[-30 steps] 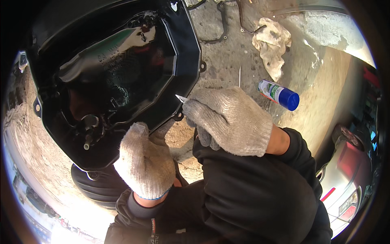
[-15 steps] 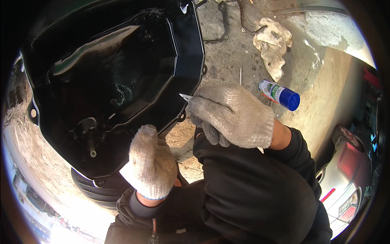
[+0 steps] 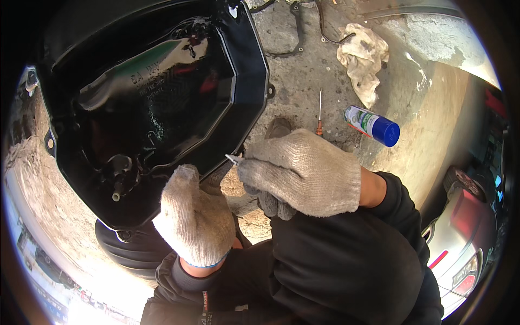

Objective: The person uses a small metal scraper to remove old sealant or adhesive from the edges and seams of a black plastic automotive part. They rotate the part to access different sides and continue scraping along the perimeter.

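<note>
A large black oil pan (image 3: 250, 59), glossy inside with a small pale tube near its lower end, lies tilted in front of me at the left. My left hand (image 3: 197, 219), in an off-white knit glove, is closed at its near rim; its fingertips are partly hidden. Gloved the same way, my right hand (image 3: 303, 173) is closed around a slim pointed blade (image 3: 233, 159). Only its metal tip shows beyond the thumb, close to the pan's right rim. Fingers and glove hide the rest of the blade.
To the right on the concrete lie a screwdriver (image 3: 319, 114), a spray can with a blue cap (image 3: 386, 131) and a crumpled cream rag (image 3: 364, 59). A thin dark gasket (image 3: 299, 32) stretches across the floor at the far side. A silver car (image 3: 460, 238) stands at the right.
The pan has shifted and tilted, its right rim moving left and different reflections showing inside. My right hand has moved down and left with the blade, uncovering the screwdriver's handle.
</note>
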The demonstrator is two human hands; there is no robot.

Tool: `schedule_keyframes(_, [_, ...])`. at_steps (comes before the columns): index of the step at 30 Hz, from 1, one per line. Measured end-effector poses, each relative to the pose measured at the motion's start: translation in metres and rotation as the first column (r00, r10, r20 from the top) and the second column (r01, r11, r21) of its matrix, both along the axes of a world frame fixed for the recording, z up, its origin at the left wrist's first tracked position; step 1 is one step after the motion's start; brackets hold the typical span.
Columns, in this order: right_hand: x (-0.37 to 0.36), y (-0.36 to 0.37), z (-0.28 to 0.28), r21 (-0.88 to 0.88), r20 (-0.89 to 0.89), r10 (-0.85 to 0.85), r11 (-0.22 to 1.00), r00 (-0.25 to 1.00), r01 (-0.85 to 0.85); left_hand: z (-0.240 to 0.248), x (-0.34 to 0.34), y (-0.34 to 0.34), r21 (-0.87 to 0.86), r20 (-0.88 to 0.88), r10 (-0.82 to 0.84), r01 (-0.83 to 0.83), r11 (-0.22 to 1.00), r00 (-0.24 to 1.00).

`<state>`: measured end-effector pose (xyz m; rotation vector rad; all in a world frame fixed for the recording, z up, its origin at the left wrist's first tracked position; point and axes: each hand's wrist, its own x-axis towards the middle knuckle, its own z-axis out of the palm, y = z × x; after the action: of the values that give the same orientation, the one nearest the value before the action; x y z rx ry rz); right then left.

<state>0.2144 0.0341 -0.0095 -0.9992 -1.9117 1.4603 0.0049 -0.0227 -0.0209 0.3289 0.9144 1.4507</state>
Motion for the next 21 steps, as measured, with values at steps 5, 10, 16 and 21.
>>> schedule_keyframes(5, [0.001,-0.002,-0.001,-0.061,0.029,-0.085,0.994,0.996,0.087,0.008,-0.001,0.008,-0.15,-0.063,0.008,-0.017,0.989,0.998])
schedule_keyframes(10, [0.002,-0.002,0.007,-0.044,0.055,-0.057,0.997,0.997,0.06,0.015,0.004,0.013,-0.199,-0.006,0.029,-0.029,0.98,1.0])
schedule_keyframes(16, [-0.001,-0.001,0.005,0.103,0.115,0.026,0.994,0.993,-0.038,0.015,0.003,0.017,-0.174,0.059,-0.007,0.018,0.985,0.998])
schedule_keyframes(21, [0.007,0.001,0.012,-0.059,0.054,-0.037,0.997,0.998,0.04,0.016,0.003,0.021,-0.176,0.093,0.056,-0.039,0.984,0.994])
